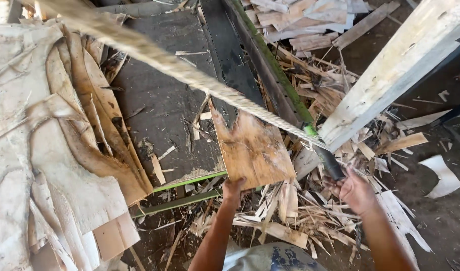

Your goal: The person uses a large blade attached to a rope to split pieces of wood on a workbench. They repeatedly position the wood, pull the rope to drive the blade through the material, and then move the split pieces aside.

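My left hand point(233, 189) grips the lower edge of a thin brown veneer sheet point(252, 148) with a torn top edge, held up in front of me. My right hand point(356, 190) reaches out at the dark end of a long green-edged bar point(285, 85), just below a pale wooden post point(390, 75); its fingers are spread and look empty. A thick rope point(154, 55) runs diagonally across the view, above the sheet, toward the post.
A pile of curled veneer sheets point(49, 150) fills the left side. A dark flat machine bed point(164, 100) lies in the middle. Wood strips and scraps point(300, 221) litter the ground around my hands. A white shard point(443, 175) lies at right.
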